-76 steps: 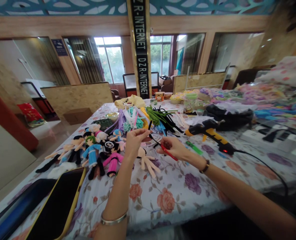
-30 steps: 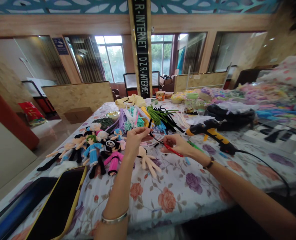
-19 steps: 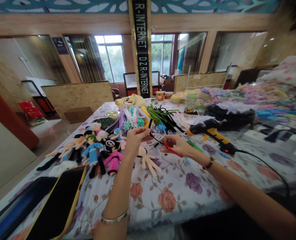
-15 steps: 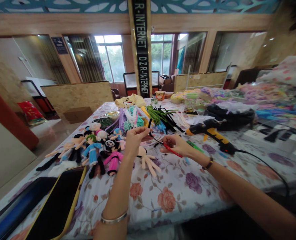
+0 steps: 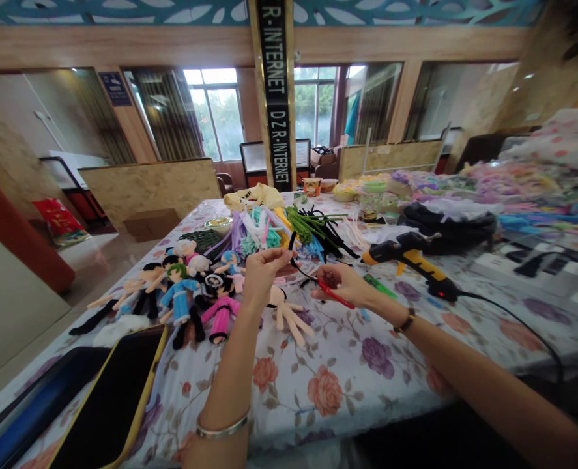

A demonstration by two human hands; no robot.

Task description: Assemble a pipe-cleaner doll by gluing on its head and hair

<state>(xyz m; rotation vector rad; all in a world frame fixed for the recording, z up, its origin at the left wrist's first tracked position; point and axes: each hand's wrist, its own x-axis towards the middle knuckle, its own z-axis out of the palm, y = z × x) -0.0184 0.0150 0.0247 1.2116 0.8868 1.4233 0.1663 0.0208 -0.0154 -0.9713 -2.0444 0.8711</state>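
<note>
My left hand (image 5: 262,273) is raised over the table, its fingertips pinched on a thin black pipe cleaner (image 5: 294,259) that loops up and across to my right hand. My right hand (image 5: 343,284) is closed around a red-handled tool (image 5: 335,295) whose tip meets the black strand. Just below both hands lies a skin-coloured doll body (image 5: 289,314) on the floral tablecloth (image 5: 347,365). A group of small finished dolls (image 5: 186,290) lies to the left of my left hand.
A heap of coloured pipe cleaners (image 5: 289,228) lies behind the hands. A yellow and black glue gun (image 5: 416,260) rests to the right, its cord trailing off the edge. A dark phone in a yellow case (image 5: 115,397) sits at the near left. Jars and more craft material crowd the far right.
Hardly anything differs. Both hands stay pinched on the black strand and the red tool, with only a slight drift of the right hand toward the left one.
</note>
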